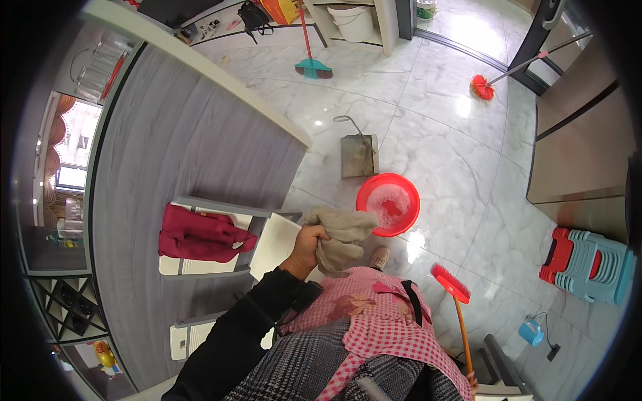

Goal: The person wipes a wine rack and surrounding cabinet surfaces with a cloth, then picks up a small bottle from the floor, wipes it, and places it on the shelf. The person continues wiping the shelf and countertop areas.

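Observation:
My left hand (304, 251) grips a bunched beige cloth (340, 235) in front of my body. Below and past the cloth, a red plastic basin (362, 213) of foamy water stands on the floor, with something red in the suds. Just beyond the basin lies a grey dustpan (358, 155) with a wire handle. At the lower right, my right hand (472, 380) is mostly hidden behind my pink checked apron (381, 326); its visible fingers wrap the wooden handle of a red brush broom (454, 285), bristles facing up and away from me.
White-seated chairs stand at the left, one bearing a maroon garment (200, 233). A grey wood-grain panel (200, 135) rises behind them. Stacked stools (587, 265) and a blue electric kettle (530, 332) are at the right. Farther off are a teal broom (313, 67) and a red mop (482, 87).

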The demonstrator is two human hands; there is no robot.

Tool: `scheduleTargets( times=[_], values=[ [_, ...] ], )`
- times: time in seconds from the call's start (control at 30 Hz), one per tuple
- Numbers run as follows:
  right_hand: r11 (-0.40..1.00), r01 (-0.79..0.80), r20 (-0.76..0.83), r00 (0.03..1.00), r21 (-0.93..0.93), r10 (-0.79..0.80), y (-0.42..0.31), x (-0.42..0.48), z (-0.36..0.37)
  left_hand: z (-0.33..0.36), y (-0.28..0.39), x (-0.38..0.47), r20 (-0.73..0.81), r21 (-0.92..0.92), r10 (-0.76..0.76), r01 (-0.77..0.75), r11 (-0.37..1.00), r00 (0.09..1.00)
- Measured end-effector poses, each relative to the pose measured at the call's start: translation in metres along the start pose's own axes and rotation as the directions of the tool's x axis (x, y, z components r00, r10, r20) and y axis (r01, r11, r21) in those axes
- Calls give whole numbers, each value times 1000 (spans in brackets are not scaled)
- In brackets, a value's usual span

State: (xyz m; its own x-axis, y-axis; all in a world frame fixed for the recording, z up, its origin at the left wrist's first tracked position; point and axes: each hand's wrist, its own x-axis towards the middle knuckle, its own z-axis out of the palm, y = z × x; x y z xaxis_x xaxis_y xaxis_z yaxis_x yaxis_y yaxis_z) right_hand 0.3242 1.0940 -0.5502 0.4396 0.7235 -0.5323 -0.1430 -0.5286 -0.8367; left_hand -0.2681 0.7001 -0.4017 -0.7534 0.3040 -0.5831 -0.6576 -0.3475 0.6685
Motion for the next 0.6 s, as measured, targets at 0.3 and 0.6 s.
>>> scheduleTargets(
  times=[0.3,0.6],
  values=[
    [964,-109,3,994,-244,113,-37,50,126,118,3,114,107,81,-71,62,995,992],
    [848,-79,186,961,-524,205,-104,103,339,231,6,182,49,11,104,-104,994,993]
  ],
)
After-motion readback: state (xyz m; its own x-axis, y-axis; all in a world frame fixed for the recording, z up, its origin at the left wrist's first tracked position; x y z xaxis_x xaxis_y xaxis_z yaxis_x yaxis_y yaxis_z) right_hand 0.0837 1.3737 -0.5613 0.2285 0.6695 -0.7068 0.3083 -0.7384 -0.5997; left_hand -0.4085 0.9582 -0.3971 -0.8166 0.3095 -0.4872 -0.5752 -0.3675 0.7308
